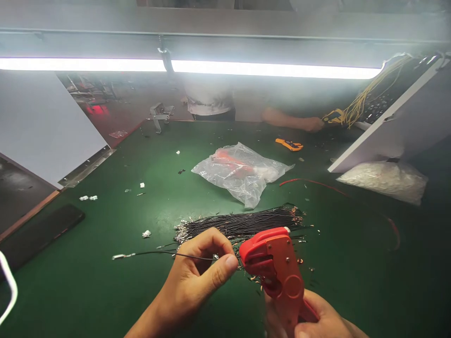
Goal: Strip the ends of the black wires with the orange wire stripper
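Between thumb and forefinger, my left hand (202,277) pinches a thin black wire (158,252). The wire runs out to the left and ends in a small pale terminal or connector (120,257). Its other end points at the jaws of a red wire stripper (282,272); whether it sits inside them is hidden. My right hand (322,317) is closed around the stripper's handles at the lower right. Just behind both hands lies a bundle of black wires (243,220), with metal tips at the left and bare copper ends at the right.
A clear plastic bag (243,171) with red and white contents lies behind the bundle. Farther back are an orange-yellow hand tool (289,144) and a grey metal device (161,116). A red wire (313,181) curves rightward. A co-worker's hand (312,124) holds a yellow tool (334,116).
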Demonstrator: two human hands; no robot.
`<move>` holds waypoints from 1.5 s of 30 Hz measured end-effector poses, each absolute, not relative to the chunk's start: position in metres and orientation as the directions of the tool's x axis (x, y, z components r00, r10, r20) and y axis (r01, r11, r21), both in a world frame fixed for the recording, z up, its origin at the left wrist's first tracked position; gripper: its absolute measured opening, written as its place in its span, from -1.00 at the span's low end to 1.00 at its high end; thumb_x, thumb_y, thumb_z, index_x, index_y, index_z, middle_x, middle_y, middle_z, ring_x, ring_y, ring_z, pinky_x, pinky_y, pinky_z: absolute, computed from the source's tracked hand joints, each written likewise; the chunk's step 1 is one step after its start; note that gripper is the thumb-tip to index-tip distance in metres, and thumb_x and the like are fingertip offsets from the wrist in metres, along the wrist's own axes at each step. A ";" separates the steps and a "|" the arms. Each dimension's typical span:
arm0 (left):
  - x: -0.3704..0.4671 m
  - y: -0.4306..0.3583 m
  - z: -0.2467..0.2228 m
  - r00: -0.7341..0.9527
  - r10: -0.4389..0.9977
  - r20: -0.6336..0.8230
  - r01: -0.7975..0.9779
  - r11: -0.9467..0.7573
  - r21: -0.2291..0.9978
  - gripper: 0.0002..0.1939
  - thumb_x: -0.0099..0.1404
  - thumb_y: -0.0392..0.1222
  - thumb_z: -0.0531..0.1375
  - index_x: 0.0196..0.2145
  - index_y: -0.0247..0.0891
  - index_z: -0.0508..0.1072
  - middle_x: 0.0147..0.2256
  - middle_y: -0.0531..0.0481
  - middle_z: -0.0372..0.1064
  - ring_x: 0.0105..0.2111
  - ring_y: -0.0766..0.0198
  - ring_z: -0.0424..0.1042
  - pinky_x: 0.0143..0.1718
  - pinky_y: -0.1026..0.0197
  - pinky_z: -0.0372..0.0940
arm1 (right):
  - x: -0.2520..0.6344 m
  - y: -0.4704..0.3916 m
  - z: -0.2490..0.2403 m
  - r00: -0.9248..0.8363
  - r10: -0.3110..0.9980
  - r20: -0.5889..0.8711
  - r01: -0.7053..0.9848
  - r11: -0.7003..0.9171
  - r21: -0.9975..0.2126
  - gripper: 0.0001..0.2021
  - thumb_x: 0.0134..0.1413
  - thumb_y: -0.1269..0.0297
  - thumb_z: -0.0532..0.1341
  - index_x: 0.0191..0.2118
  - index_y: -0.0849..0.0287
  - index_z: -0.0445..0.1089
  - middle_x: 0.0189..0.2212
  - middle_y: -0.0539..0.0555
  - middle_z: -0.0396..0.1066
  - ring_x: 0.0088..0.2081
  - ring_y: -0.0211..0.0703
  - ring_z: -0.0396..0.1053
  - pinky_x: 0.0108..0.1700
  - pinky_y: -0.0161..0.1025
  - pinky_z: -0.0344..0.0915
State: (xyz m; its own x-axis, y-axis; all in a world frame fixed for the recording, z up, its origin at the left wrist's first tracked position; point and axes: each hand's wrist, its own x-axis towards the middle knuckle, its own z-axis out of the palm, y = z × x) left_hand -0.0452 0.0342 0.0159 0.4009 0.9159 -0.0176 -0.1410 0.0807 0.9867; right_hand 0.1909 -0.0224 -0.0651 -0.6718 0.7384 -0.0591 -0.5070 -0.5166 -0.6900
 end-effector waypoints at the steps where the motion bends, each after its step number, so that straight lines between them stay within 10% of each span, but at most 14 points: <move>1: -0.045 0.034 0.016 0.391 0.920 -0.013 -0.137 0.072 0.988 -0.70 0.31 0.08 0.32 -0.38 -0.20 0.46 -0.46 0.11 0.30 -0.46 0.36 0.17 -0.43 0.26 0.06 | 0.191 -0.022 -0.064 -0.677 0.733 -0.067 -0.500 -0.525 -0.688 -0.70 -0.01 0.21 0.46 -0.28 0.28 0.41 -0.50 -0.04 0.26 -0.48 -0.31 0.18 -0.38 -0.33 0.15; 18: -0.029 0.034 0.004 0.382 0.902 -0.204 -0.518 0.391 0.761 -0.65 0.12 -0.02 0.44 -0.60 -0.26 0.46 -0.75 0.15 0.23 -0.77 0.49 0.10 -0.66 0.38 0.05 | 0.188 -0.024 -0.039 -0.681 0.705 -0.195 -0.460 -0.620 -0.636 -0.43 -0.24 -0.07 0.55 -0.26 0.33 0.47 -0.51 -0.05 0.27 -0.52 -0.36 0.08 -0.48 -0.35 -0.04; 26: -0.025 0.029 0.016 0.378 0.887 -0.266 -0.545 0.446 0.710 -0.70 0.15 -0.07 0.39 -0.60 -0.24 0.44 -0.78 0.21 0.09 -0.75 0.47 -0.02 -0.63 0.33 0.10 | 0.178 0.001 -0.003 -0.813 0.562 -0.154 -0.260 -0.587 -0.767 -0.25 -0.22 -0.34 0.44 -0.14 0.28 0.41 -0.37 0.06 0.34 -0.33 -0.15 0.28 -0.27 -0.24 0.23; 45: -0.024 0.024 0.030 0.271 0.896 -0.351 -0.391 0.436 0.811 -0.60 0.11 0.03 0.39 -0.62 -0.21 0.31 -0.75 0.26 -0.04 -0.68 0.45 -0.06 -0.57 0.30 -0.02 | 0.185 -0.010 -0.048 -0.716 0.681 -0.151 -0.331 -0.522 -0.786 -0.52 -0.07 -0.06 0.48 -0.29 0.23 0.35 -0.45 -0.02 0.23 -0.45 -0.28 0.14 -0.41 -0.32 0.14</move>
